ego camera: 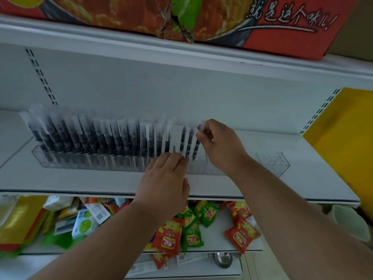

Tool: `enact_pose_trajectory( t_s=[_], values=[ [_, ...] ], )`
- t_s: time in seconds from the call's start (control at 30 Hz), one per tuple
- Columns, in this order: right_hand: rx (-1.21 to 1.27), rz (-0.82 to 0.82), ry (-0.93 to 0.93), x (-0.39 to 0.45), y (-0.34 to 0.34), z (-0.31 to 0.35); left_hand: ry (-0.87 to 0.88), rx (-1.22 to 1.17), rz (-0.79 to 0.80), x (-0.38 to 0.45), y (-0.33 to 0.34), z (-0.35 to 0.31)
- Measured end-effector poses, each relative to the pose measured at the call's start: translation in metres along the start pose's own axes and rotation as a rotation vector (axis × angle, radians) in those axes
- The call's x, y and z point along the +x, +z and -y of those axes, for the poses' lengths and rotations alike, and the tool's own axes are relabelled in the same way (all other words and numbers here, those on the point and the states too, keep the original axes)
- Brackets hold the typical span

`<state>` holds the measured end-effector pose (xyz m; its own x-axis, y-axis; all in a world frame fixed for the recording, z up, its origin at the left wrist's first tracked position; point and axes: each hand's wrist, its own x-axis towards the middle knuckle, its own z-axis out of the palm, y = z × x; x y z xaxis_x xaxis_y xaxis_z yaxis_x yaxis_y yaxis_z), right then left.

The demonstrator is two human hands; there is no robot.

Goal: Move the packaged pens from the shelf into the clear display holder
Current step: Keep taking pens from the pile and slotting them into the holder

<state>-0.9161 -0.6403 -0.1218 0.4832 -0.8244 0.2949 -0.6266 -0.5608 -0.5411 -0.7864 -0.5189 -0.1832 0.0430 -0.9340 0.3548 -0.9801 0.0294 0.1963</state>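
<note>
A long clear display holder (60,161) stands on the white shelf (101,182), packed from its left end to past the middle with several upright packaged black pens (90,136). My right hand (220,146) pinches the top of one packaged pen (196,146), whose tip sits in the holder near its right part. Two more pens (186,138) stand just left of it. My left hand (167,176) is at the holder's front wall, fingertips on the pens' lower ends; whether it grips one is unclear.
A second small clear holder (272,162) stands at the shelf's right. A red printed carton (282,27) lies on the shelf above. Snack packets (181,233) and boxes fill the shelf below. A yellow panel (339,138) closes the right side.
</note>
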Motion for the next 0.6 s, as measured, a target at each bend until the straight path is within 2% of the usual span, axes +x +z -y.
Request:
enact_pose_trajectory(
  t_s=[0.2,0.4,0.6],
  values=[
    [0.011,-0.066,-0.024,-0.023,-0.015,-0.001,-0.033,-0.023,0.042,-0.004,-0.004,-0.004],
    [-0.053,-0.118,-0.304,-0.044,-0.028,0.007,-0.118,0.035,-0.057,-0.029,-0.01,-0.019],
    [-0.031,-0.105,-0.49,-0.059,-0.019,0.026,-0.29,0.123,-0.022,-0.069,-0.019,-0.024]
  ],
)
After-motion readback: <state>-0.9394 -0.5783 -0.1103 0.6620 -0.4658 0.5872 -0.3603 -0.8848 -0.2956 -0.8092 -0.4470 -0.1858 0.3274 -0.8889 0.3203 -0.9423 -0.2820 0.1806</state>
